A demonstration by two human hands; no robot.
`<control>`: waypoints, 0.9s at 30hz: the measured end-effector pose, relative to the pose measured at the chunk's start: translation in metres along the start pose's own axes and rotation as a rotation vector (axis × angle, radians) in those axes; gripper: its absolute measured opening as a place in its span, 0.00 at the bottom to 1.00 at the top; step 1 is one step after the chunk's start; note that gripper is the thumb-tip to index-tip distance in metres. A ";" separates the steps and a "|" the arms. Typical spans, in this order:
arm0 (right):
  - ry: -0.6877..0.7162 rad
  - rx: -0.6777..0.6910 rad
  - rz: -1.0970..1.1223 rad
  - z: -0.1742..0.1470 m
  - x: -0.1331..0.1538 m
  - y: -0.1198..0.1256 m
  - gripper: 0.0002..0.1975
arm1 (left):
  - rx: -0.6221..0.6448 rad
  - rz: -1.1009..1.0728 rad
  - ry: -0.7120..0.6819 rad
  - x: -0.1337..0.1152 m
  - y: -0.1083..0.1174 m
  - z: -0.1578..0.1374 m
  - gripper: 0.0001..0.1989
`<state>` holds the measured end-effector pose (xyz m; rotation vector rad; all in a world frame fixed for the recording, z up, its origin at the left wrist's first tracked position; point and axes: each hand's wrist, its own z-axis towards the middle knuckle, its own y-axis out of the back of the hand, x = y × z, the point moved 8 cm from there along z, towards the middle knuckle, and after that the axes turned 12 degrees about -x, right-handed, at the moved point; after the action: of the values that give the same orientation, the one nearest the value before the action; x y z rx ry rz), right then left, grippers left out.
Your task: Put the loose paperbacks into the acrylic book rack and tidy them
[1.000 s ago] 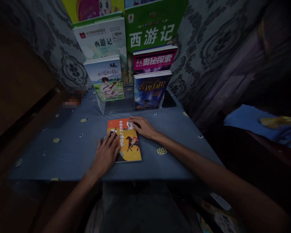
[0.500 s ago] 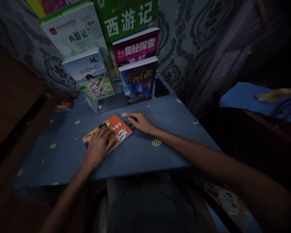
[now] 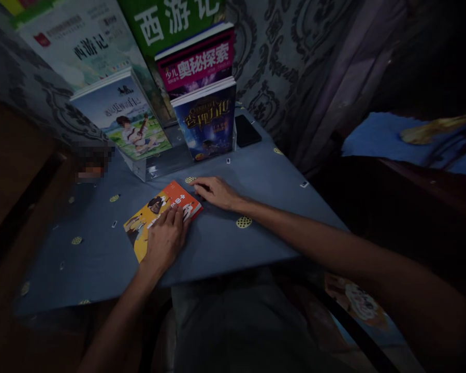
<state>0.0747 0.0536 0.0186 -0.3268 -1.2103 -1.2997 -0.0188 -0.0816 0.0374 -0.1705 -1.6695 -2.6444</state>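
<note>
A paperback book (image 3: 140, 223) with an orange and yellow cover lies closed on the cloth-covered table. My left hand (image 3: 166, 234) rests palm down across its lower right part, the fingers stretched over the cover and hiding some of the title and pictures. Just off the book's upper right corner, my right hand (image 3: 216, 192) lies on the cloth, its fingers loosely bent and the thumb a little apart from the index finger. I see nothing held in it.
Behind the book, a clear stand (image 3: 140, 168) holds a boy-with-guitar book (image 3: 142, 132) and a dark blue book (image 3: 209, 124). Larger books, one green (image 3: 178, 20), rise behind. A black phone (image 3: 247, 130) lies right of the stand. The patterned tablecloth (image 3: 252, 243) ends near my lap.
My left hand has slid right over the cover, uncovering more of its yellow left side. My right hand stays by the corner. The whole view has shifted slightly.
</note>
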 end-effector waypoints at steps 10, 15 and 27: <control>0.000 -0.005 0.027 0.002 -0.001 0.002 0.16 | 0.119 -0.003 0.066 0.002 0.004 0.008 0.17; -0.001 -0.004 0.036 0.002 -0.001 0.003 0.17 | 0.102 0.002 0.055 0.001 0.003 0.006 0.17; 0.336 0.014 -0.016 -0.017 0.035 -0.004 0.12 | 0.052 -0.003 -0.011 0.021 0.012 -0.045 0.29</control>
<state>0.0732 0.0203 0.0384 -0.0827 -0.9382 -1.2989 -0.0428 -0.1260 0.0312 -0.1832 -1.7405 -2.6039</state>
